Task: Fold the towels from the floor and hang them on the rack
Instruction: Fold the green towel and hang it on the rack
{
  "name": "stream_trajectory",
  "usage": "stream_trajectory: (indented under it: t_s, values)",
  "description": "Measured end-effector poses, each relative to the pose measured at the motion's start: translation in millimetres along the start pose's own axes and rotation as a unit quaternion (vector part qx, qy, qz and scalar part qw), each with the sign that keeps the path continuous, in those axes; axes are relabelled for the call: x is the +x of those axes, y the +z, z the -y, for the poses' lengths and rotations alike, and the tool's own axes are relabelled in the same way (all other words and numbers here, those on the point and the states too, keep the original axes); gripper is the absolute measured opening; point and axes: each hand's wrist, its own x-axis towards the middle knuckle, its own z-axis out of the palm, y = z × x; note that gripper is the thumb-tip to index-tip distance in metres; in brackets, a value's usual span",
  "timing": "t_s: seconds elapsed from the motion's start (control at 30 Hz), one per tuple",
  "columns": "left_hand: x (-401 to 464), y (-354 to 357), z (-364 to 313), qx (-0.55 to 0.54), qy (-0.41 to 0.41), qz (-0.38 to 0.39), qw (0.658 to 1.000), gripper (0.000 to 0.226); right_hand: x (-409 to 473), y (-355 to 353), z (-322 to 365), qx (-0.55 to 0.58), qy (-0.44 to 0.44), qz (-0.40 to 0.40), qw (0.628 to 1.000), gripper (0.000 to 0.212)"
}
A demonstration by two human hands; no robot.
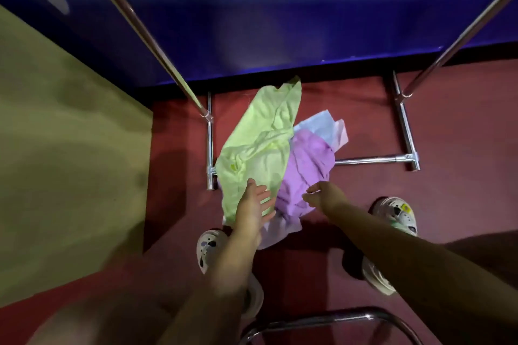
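Note:
A heap of towels lies on the red floor between the legs of a chrome rack point(403, 126). The light green towel point(260, 143) is on top at the left, a purple towel point(305, 173) lies to its right, and a pale blue one point(319, 126) and a pale pink one point(340, 134) stick out behind. My left hand point(253, 207) reaches down over the green towel's near end with fingers spread and holds nothing. My right hand point(325, 196) hovers over the purple towel, fingers loosely bent, also without a hold.
Two slanted chrome uprights point(157, 39) rise at left and right, joined by a low crossbar point(372, 160). A blue wall stands behind and a yellow-green panel point(61, 148) at the left. My shoes point(398, 213) stand just before the heap. A curved chrome bar point(322, 318) is below.

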Motion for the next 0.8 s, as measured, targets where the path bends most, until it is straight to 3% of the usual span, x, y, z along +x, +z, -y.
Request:
stream_trajectory:
  t_s: [0.27,0.53,0.6,0.8]
  values:
    - [63,-28,4,-0.208,-0.077,-0.05,0.974,0.055,75,95,16,0.061,0.084,0.0,0.995,0.027]
    - [76,-35,12,-0.247,-0.095,-0.09,0.96,0.047,98,136,24,0.158,0.18,-0.112,0.964,0.029]
    - [73,-33,12,-0.239,-0.096,-0.095,0.962,0.047,97,137,24,0.174,0.187,-0.107,0.961,0.032]
    - [67,-27,3,-0.183,-0.06,-0.077,0.978,0.04,80,126,31,0.215,0.15,-0.049,0.964,0.013]
